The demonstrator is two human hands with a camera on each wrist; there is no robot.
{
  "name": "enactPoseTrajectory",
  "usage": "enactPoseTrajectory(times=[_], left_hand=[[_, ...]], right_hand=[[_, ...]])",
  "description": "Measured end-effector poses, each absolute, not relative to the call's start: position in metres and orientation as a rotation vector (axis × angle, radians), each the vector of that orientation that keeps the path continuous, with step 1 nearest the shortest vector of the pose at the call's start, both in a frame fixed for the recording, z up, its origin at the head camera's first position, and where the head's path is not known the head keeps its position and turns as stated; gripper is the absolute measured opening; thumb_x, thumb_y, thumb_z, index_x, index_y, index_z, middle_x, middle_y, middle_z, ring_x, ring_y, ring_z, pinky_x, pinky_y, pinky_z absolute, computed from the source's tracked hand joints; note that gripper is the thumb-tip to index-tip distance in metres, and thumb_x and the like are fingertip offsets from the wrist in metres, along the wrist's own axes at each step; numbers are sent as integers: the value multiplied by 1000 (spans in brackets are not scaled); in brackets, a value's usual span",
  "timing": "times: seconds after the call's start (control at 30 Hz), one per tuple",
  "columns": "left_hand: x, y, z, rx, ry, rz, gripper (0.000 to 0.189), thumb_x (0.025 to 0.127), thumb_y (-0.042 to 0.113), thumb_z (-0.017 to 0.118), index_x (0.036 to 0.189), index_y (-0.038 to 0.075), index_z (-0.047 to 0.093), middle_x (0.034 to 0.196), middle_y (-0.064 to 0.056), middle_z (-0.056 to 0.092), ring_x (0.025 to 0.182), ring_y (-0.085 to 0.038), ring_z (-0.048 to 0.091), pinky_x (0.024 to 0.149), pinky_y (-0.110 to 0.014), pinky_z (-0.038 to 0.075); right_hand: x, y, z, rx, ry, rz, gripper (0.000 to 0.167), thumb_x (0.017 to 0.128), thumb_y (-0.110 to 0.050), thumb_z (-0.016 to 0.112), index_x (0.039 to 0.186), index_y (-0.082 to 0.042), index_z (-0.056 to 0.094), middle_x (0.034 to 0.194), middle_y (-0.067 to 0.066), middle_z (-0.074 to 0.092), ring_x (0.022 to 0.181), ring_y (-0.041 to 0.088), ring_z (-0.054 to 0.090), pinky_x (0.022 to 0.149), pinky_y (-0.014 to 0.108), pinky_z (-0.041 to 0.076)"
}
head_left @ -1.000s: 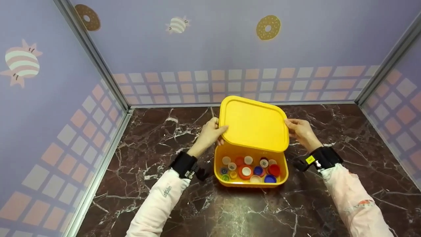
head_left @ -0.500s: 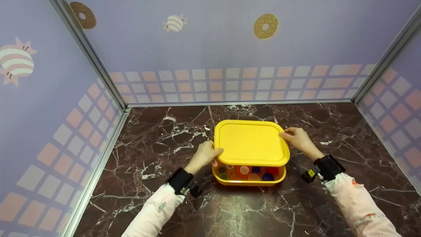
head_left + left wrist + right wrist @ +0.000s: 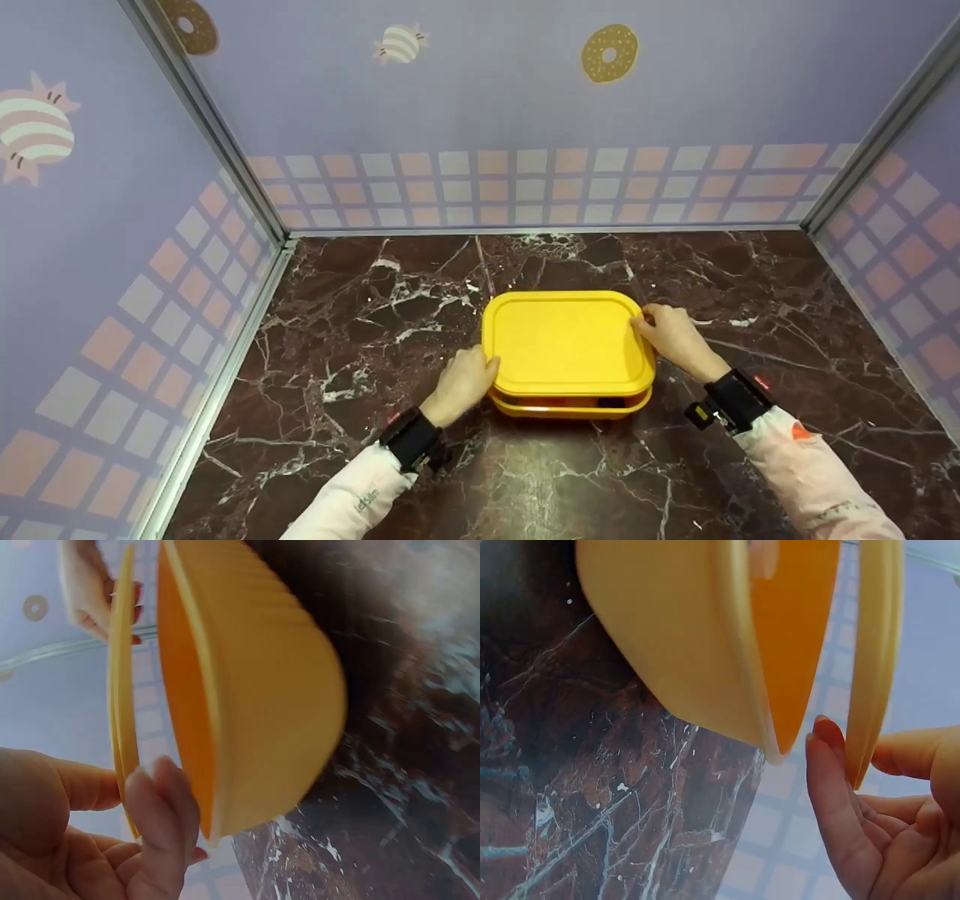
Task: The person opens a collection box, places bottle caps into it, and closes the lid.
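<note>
A yellow lid (image 3: 566, 345) with rounded corners hovers just above a yellow plastic box (image 3: 570, 412) on the table. My left hand (image 3: 460, 384) pinches the lid's left edge between thumb and fingers. At the opposite edge my right hand (image 3: 676, 339) grips the lid the same way. Both wrist views show a gap between the lid (image 3: 122, 690) and the rim of the box (image 3: 739, 637). The bottle caps inside are almost wholly hidden; only dark and reddish bits show through the front slit.
The box stands on a dark marbled table (image 3: 360, 322) with white veins. A lilac back wall (image 3: 487, 90) with printed donuts, sweets and checks closes off the far side. Similar panels (image 3: 90, 247) rise at left and right, joined by metal corner strips.
Both hands have brought the lid down and toward me, from tilted up behind the box to nearly level over it. The colourful caps, plainly seen before, are now covered.
</note>
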State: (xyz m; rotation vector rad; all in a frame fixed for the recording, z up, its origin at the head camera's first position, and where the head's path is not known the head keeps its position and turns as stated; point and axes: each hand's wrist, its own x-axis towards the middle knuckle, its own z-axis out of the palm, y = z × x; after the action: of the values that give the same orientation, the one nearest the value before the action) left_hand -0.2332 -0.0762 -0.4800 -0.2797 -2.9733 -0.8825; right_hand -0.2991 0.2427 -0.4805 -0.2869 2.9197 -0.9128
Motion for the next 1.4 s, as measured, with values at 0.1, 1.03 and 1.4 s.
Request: enactPoseTrajectory(times=[0.1, 1.03, 1.4], left_hand=[[-230, -75, -484, -270, -2990, -839, 23, 90, 19, 52, 77, 0, 56, 62, -9, 53, 53, -24, 55, 45, -37, 42], [-226, -77, -502, -200, -2973, -902, 29, 91, 23, 51, 74, 1, 57, 65, -14, 56, 58, -31, 58, 46, -40, 44], [-239, -111, -504, -20, -2927, -789, 31, 93, 27, 46, 74, 4, 53, 64, -15, 55, 60, -37, 58, 48, -46, 45]], right_hand=[[-296, 240, -483, -303, 3003, -827, 24, 91, -15, 50, 94, 8, 58, 62, 8, 52, 46, 16, 47, 43, 29, 37], [-284, 234, -504, -280, 3178, -579, 22, 88, -14, 53, 71, 0, 50, 56, 12, 46, 47, 29, 50, 42, 42, 40], [-285, 234, -498, -261, 3148, -682, 21, 89, -15, 51, 75, 0, 52, 56, 8, 44, 46, 24, 46, 43, 37, 37]])
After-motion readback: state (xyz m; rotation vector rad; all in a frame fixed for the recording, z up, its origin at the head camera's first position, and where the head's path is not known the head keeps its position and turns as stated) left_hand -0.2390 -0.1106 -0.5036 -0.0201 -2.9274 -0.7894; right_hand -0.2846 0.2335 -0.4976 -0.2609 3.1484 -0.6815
